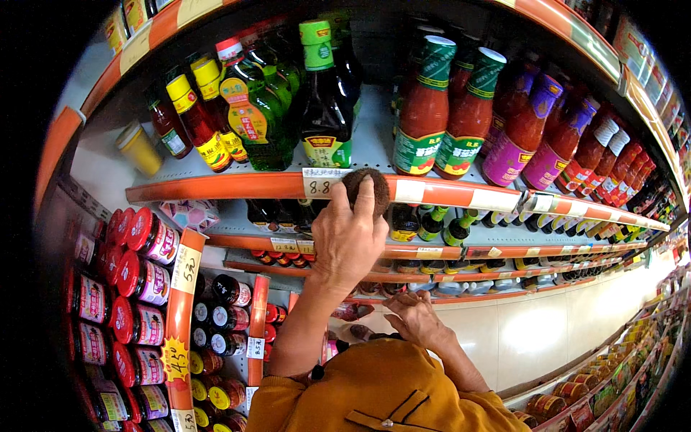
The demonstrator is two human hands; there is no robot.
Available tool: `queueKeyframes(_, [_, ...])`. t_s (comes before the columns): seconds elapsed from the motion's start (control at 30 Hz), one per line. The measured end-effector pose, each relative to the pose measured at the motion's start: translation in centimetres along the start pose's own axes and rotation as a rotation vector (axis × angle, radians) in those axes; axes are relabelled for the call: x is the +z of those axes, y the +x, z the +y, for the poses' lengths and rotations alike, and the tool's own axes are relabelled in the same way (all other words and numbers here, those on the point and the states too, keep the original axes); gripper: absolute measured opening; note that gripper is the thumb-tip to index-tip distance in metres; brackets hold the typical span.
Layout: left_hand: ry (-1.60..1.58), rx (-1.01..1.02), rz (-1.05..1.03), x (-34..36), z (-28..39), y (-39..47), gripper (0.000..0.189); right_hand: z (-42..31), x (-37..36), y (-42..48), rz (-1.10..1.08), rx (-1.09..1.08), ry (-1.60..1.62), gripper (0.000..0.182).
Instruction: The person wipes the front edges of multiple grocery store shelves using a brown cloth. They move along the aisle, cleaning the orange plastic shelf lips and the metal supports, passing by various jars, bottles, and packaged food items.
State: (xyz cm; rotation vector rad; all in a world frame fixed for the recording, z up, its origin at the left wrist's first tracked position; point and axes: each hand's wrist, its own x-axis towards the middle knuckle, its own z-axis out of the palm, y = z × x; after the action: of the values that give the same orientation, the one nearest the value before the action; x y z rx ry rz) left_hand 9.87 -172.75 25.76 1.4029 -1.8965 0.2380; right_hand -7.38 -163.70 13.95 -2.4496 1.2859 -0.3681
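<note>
My left hand (348, 237) grips a dark brown, round scrubbing pad (367, 191) and holds it against the orange front rail (432, 193) of a store shelf, at the right end of a price tag (318, 183). Just above it on the shelf stands a dark glass bottle with a green cap (324, 102). To its right are bottles of red sauce with green necks (424, 108). My right hand (418, 318) hangs lower, in front of my body, with bent fingers; nothing shows in it.
Oil bottles (253, 108) and a yellowish container (139, 148) stand at the shelf's left. Red-lidded jars (146, 232) are stacked on side shelves at left. Purple-labelled sauce bottles (521, 135) stand farther right. Lower shelves hold more bottles; another stocked rack (610, 378) lies across the tiled aisle (532, 324).
</note>
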Motion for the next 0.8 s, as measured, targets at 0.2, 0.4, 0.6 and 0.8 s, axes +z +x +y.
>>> queueKeyframes(0.2, [-0.002, 0.123, -0.007, 1.0, 0.9, -0.7, 0.05, -0.1, 0.0, -1.4, 0.045, 0.027, -0.058, 0.029])
queueKeyframes(0.4, [-0.237, 0.11, -0.089, 1.8, 0.3, -2.9, 0.05, -1.0, 0.8, -5.1, 0.172, 0.14, 0.033, 0.026])
queueKeyframes(0.6, [-0.28, 0.115, 0.091, 2.8, 2.1, -3.5, 0.051, -1.9, 1.0, -8.6, 0.008, 0.22, -0.039, 0.026])
queueKeyframes(0.8, [-0.048, 0.157, 0.081, 3.8, 3.5, -1.0, 0.054, -1.0, 1.5, -9.0, 0.053, 0.189, -0.042, 0.028])
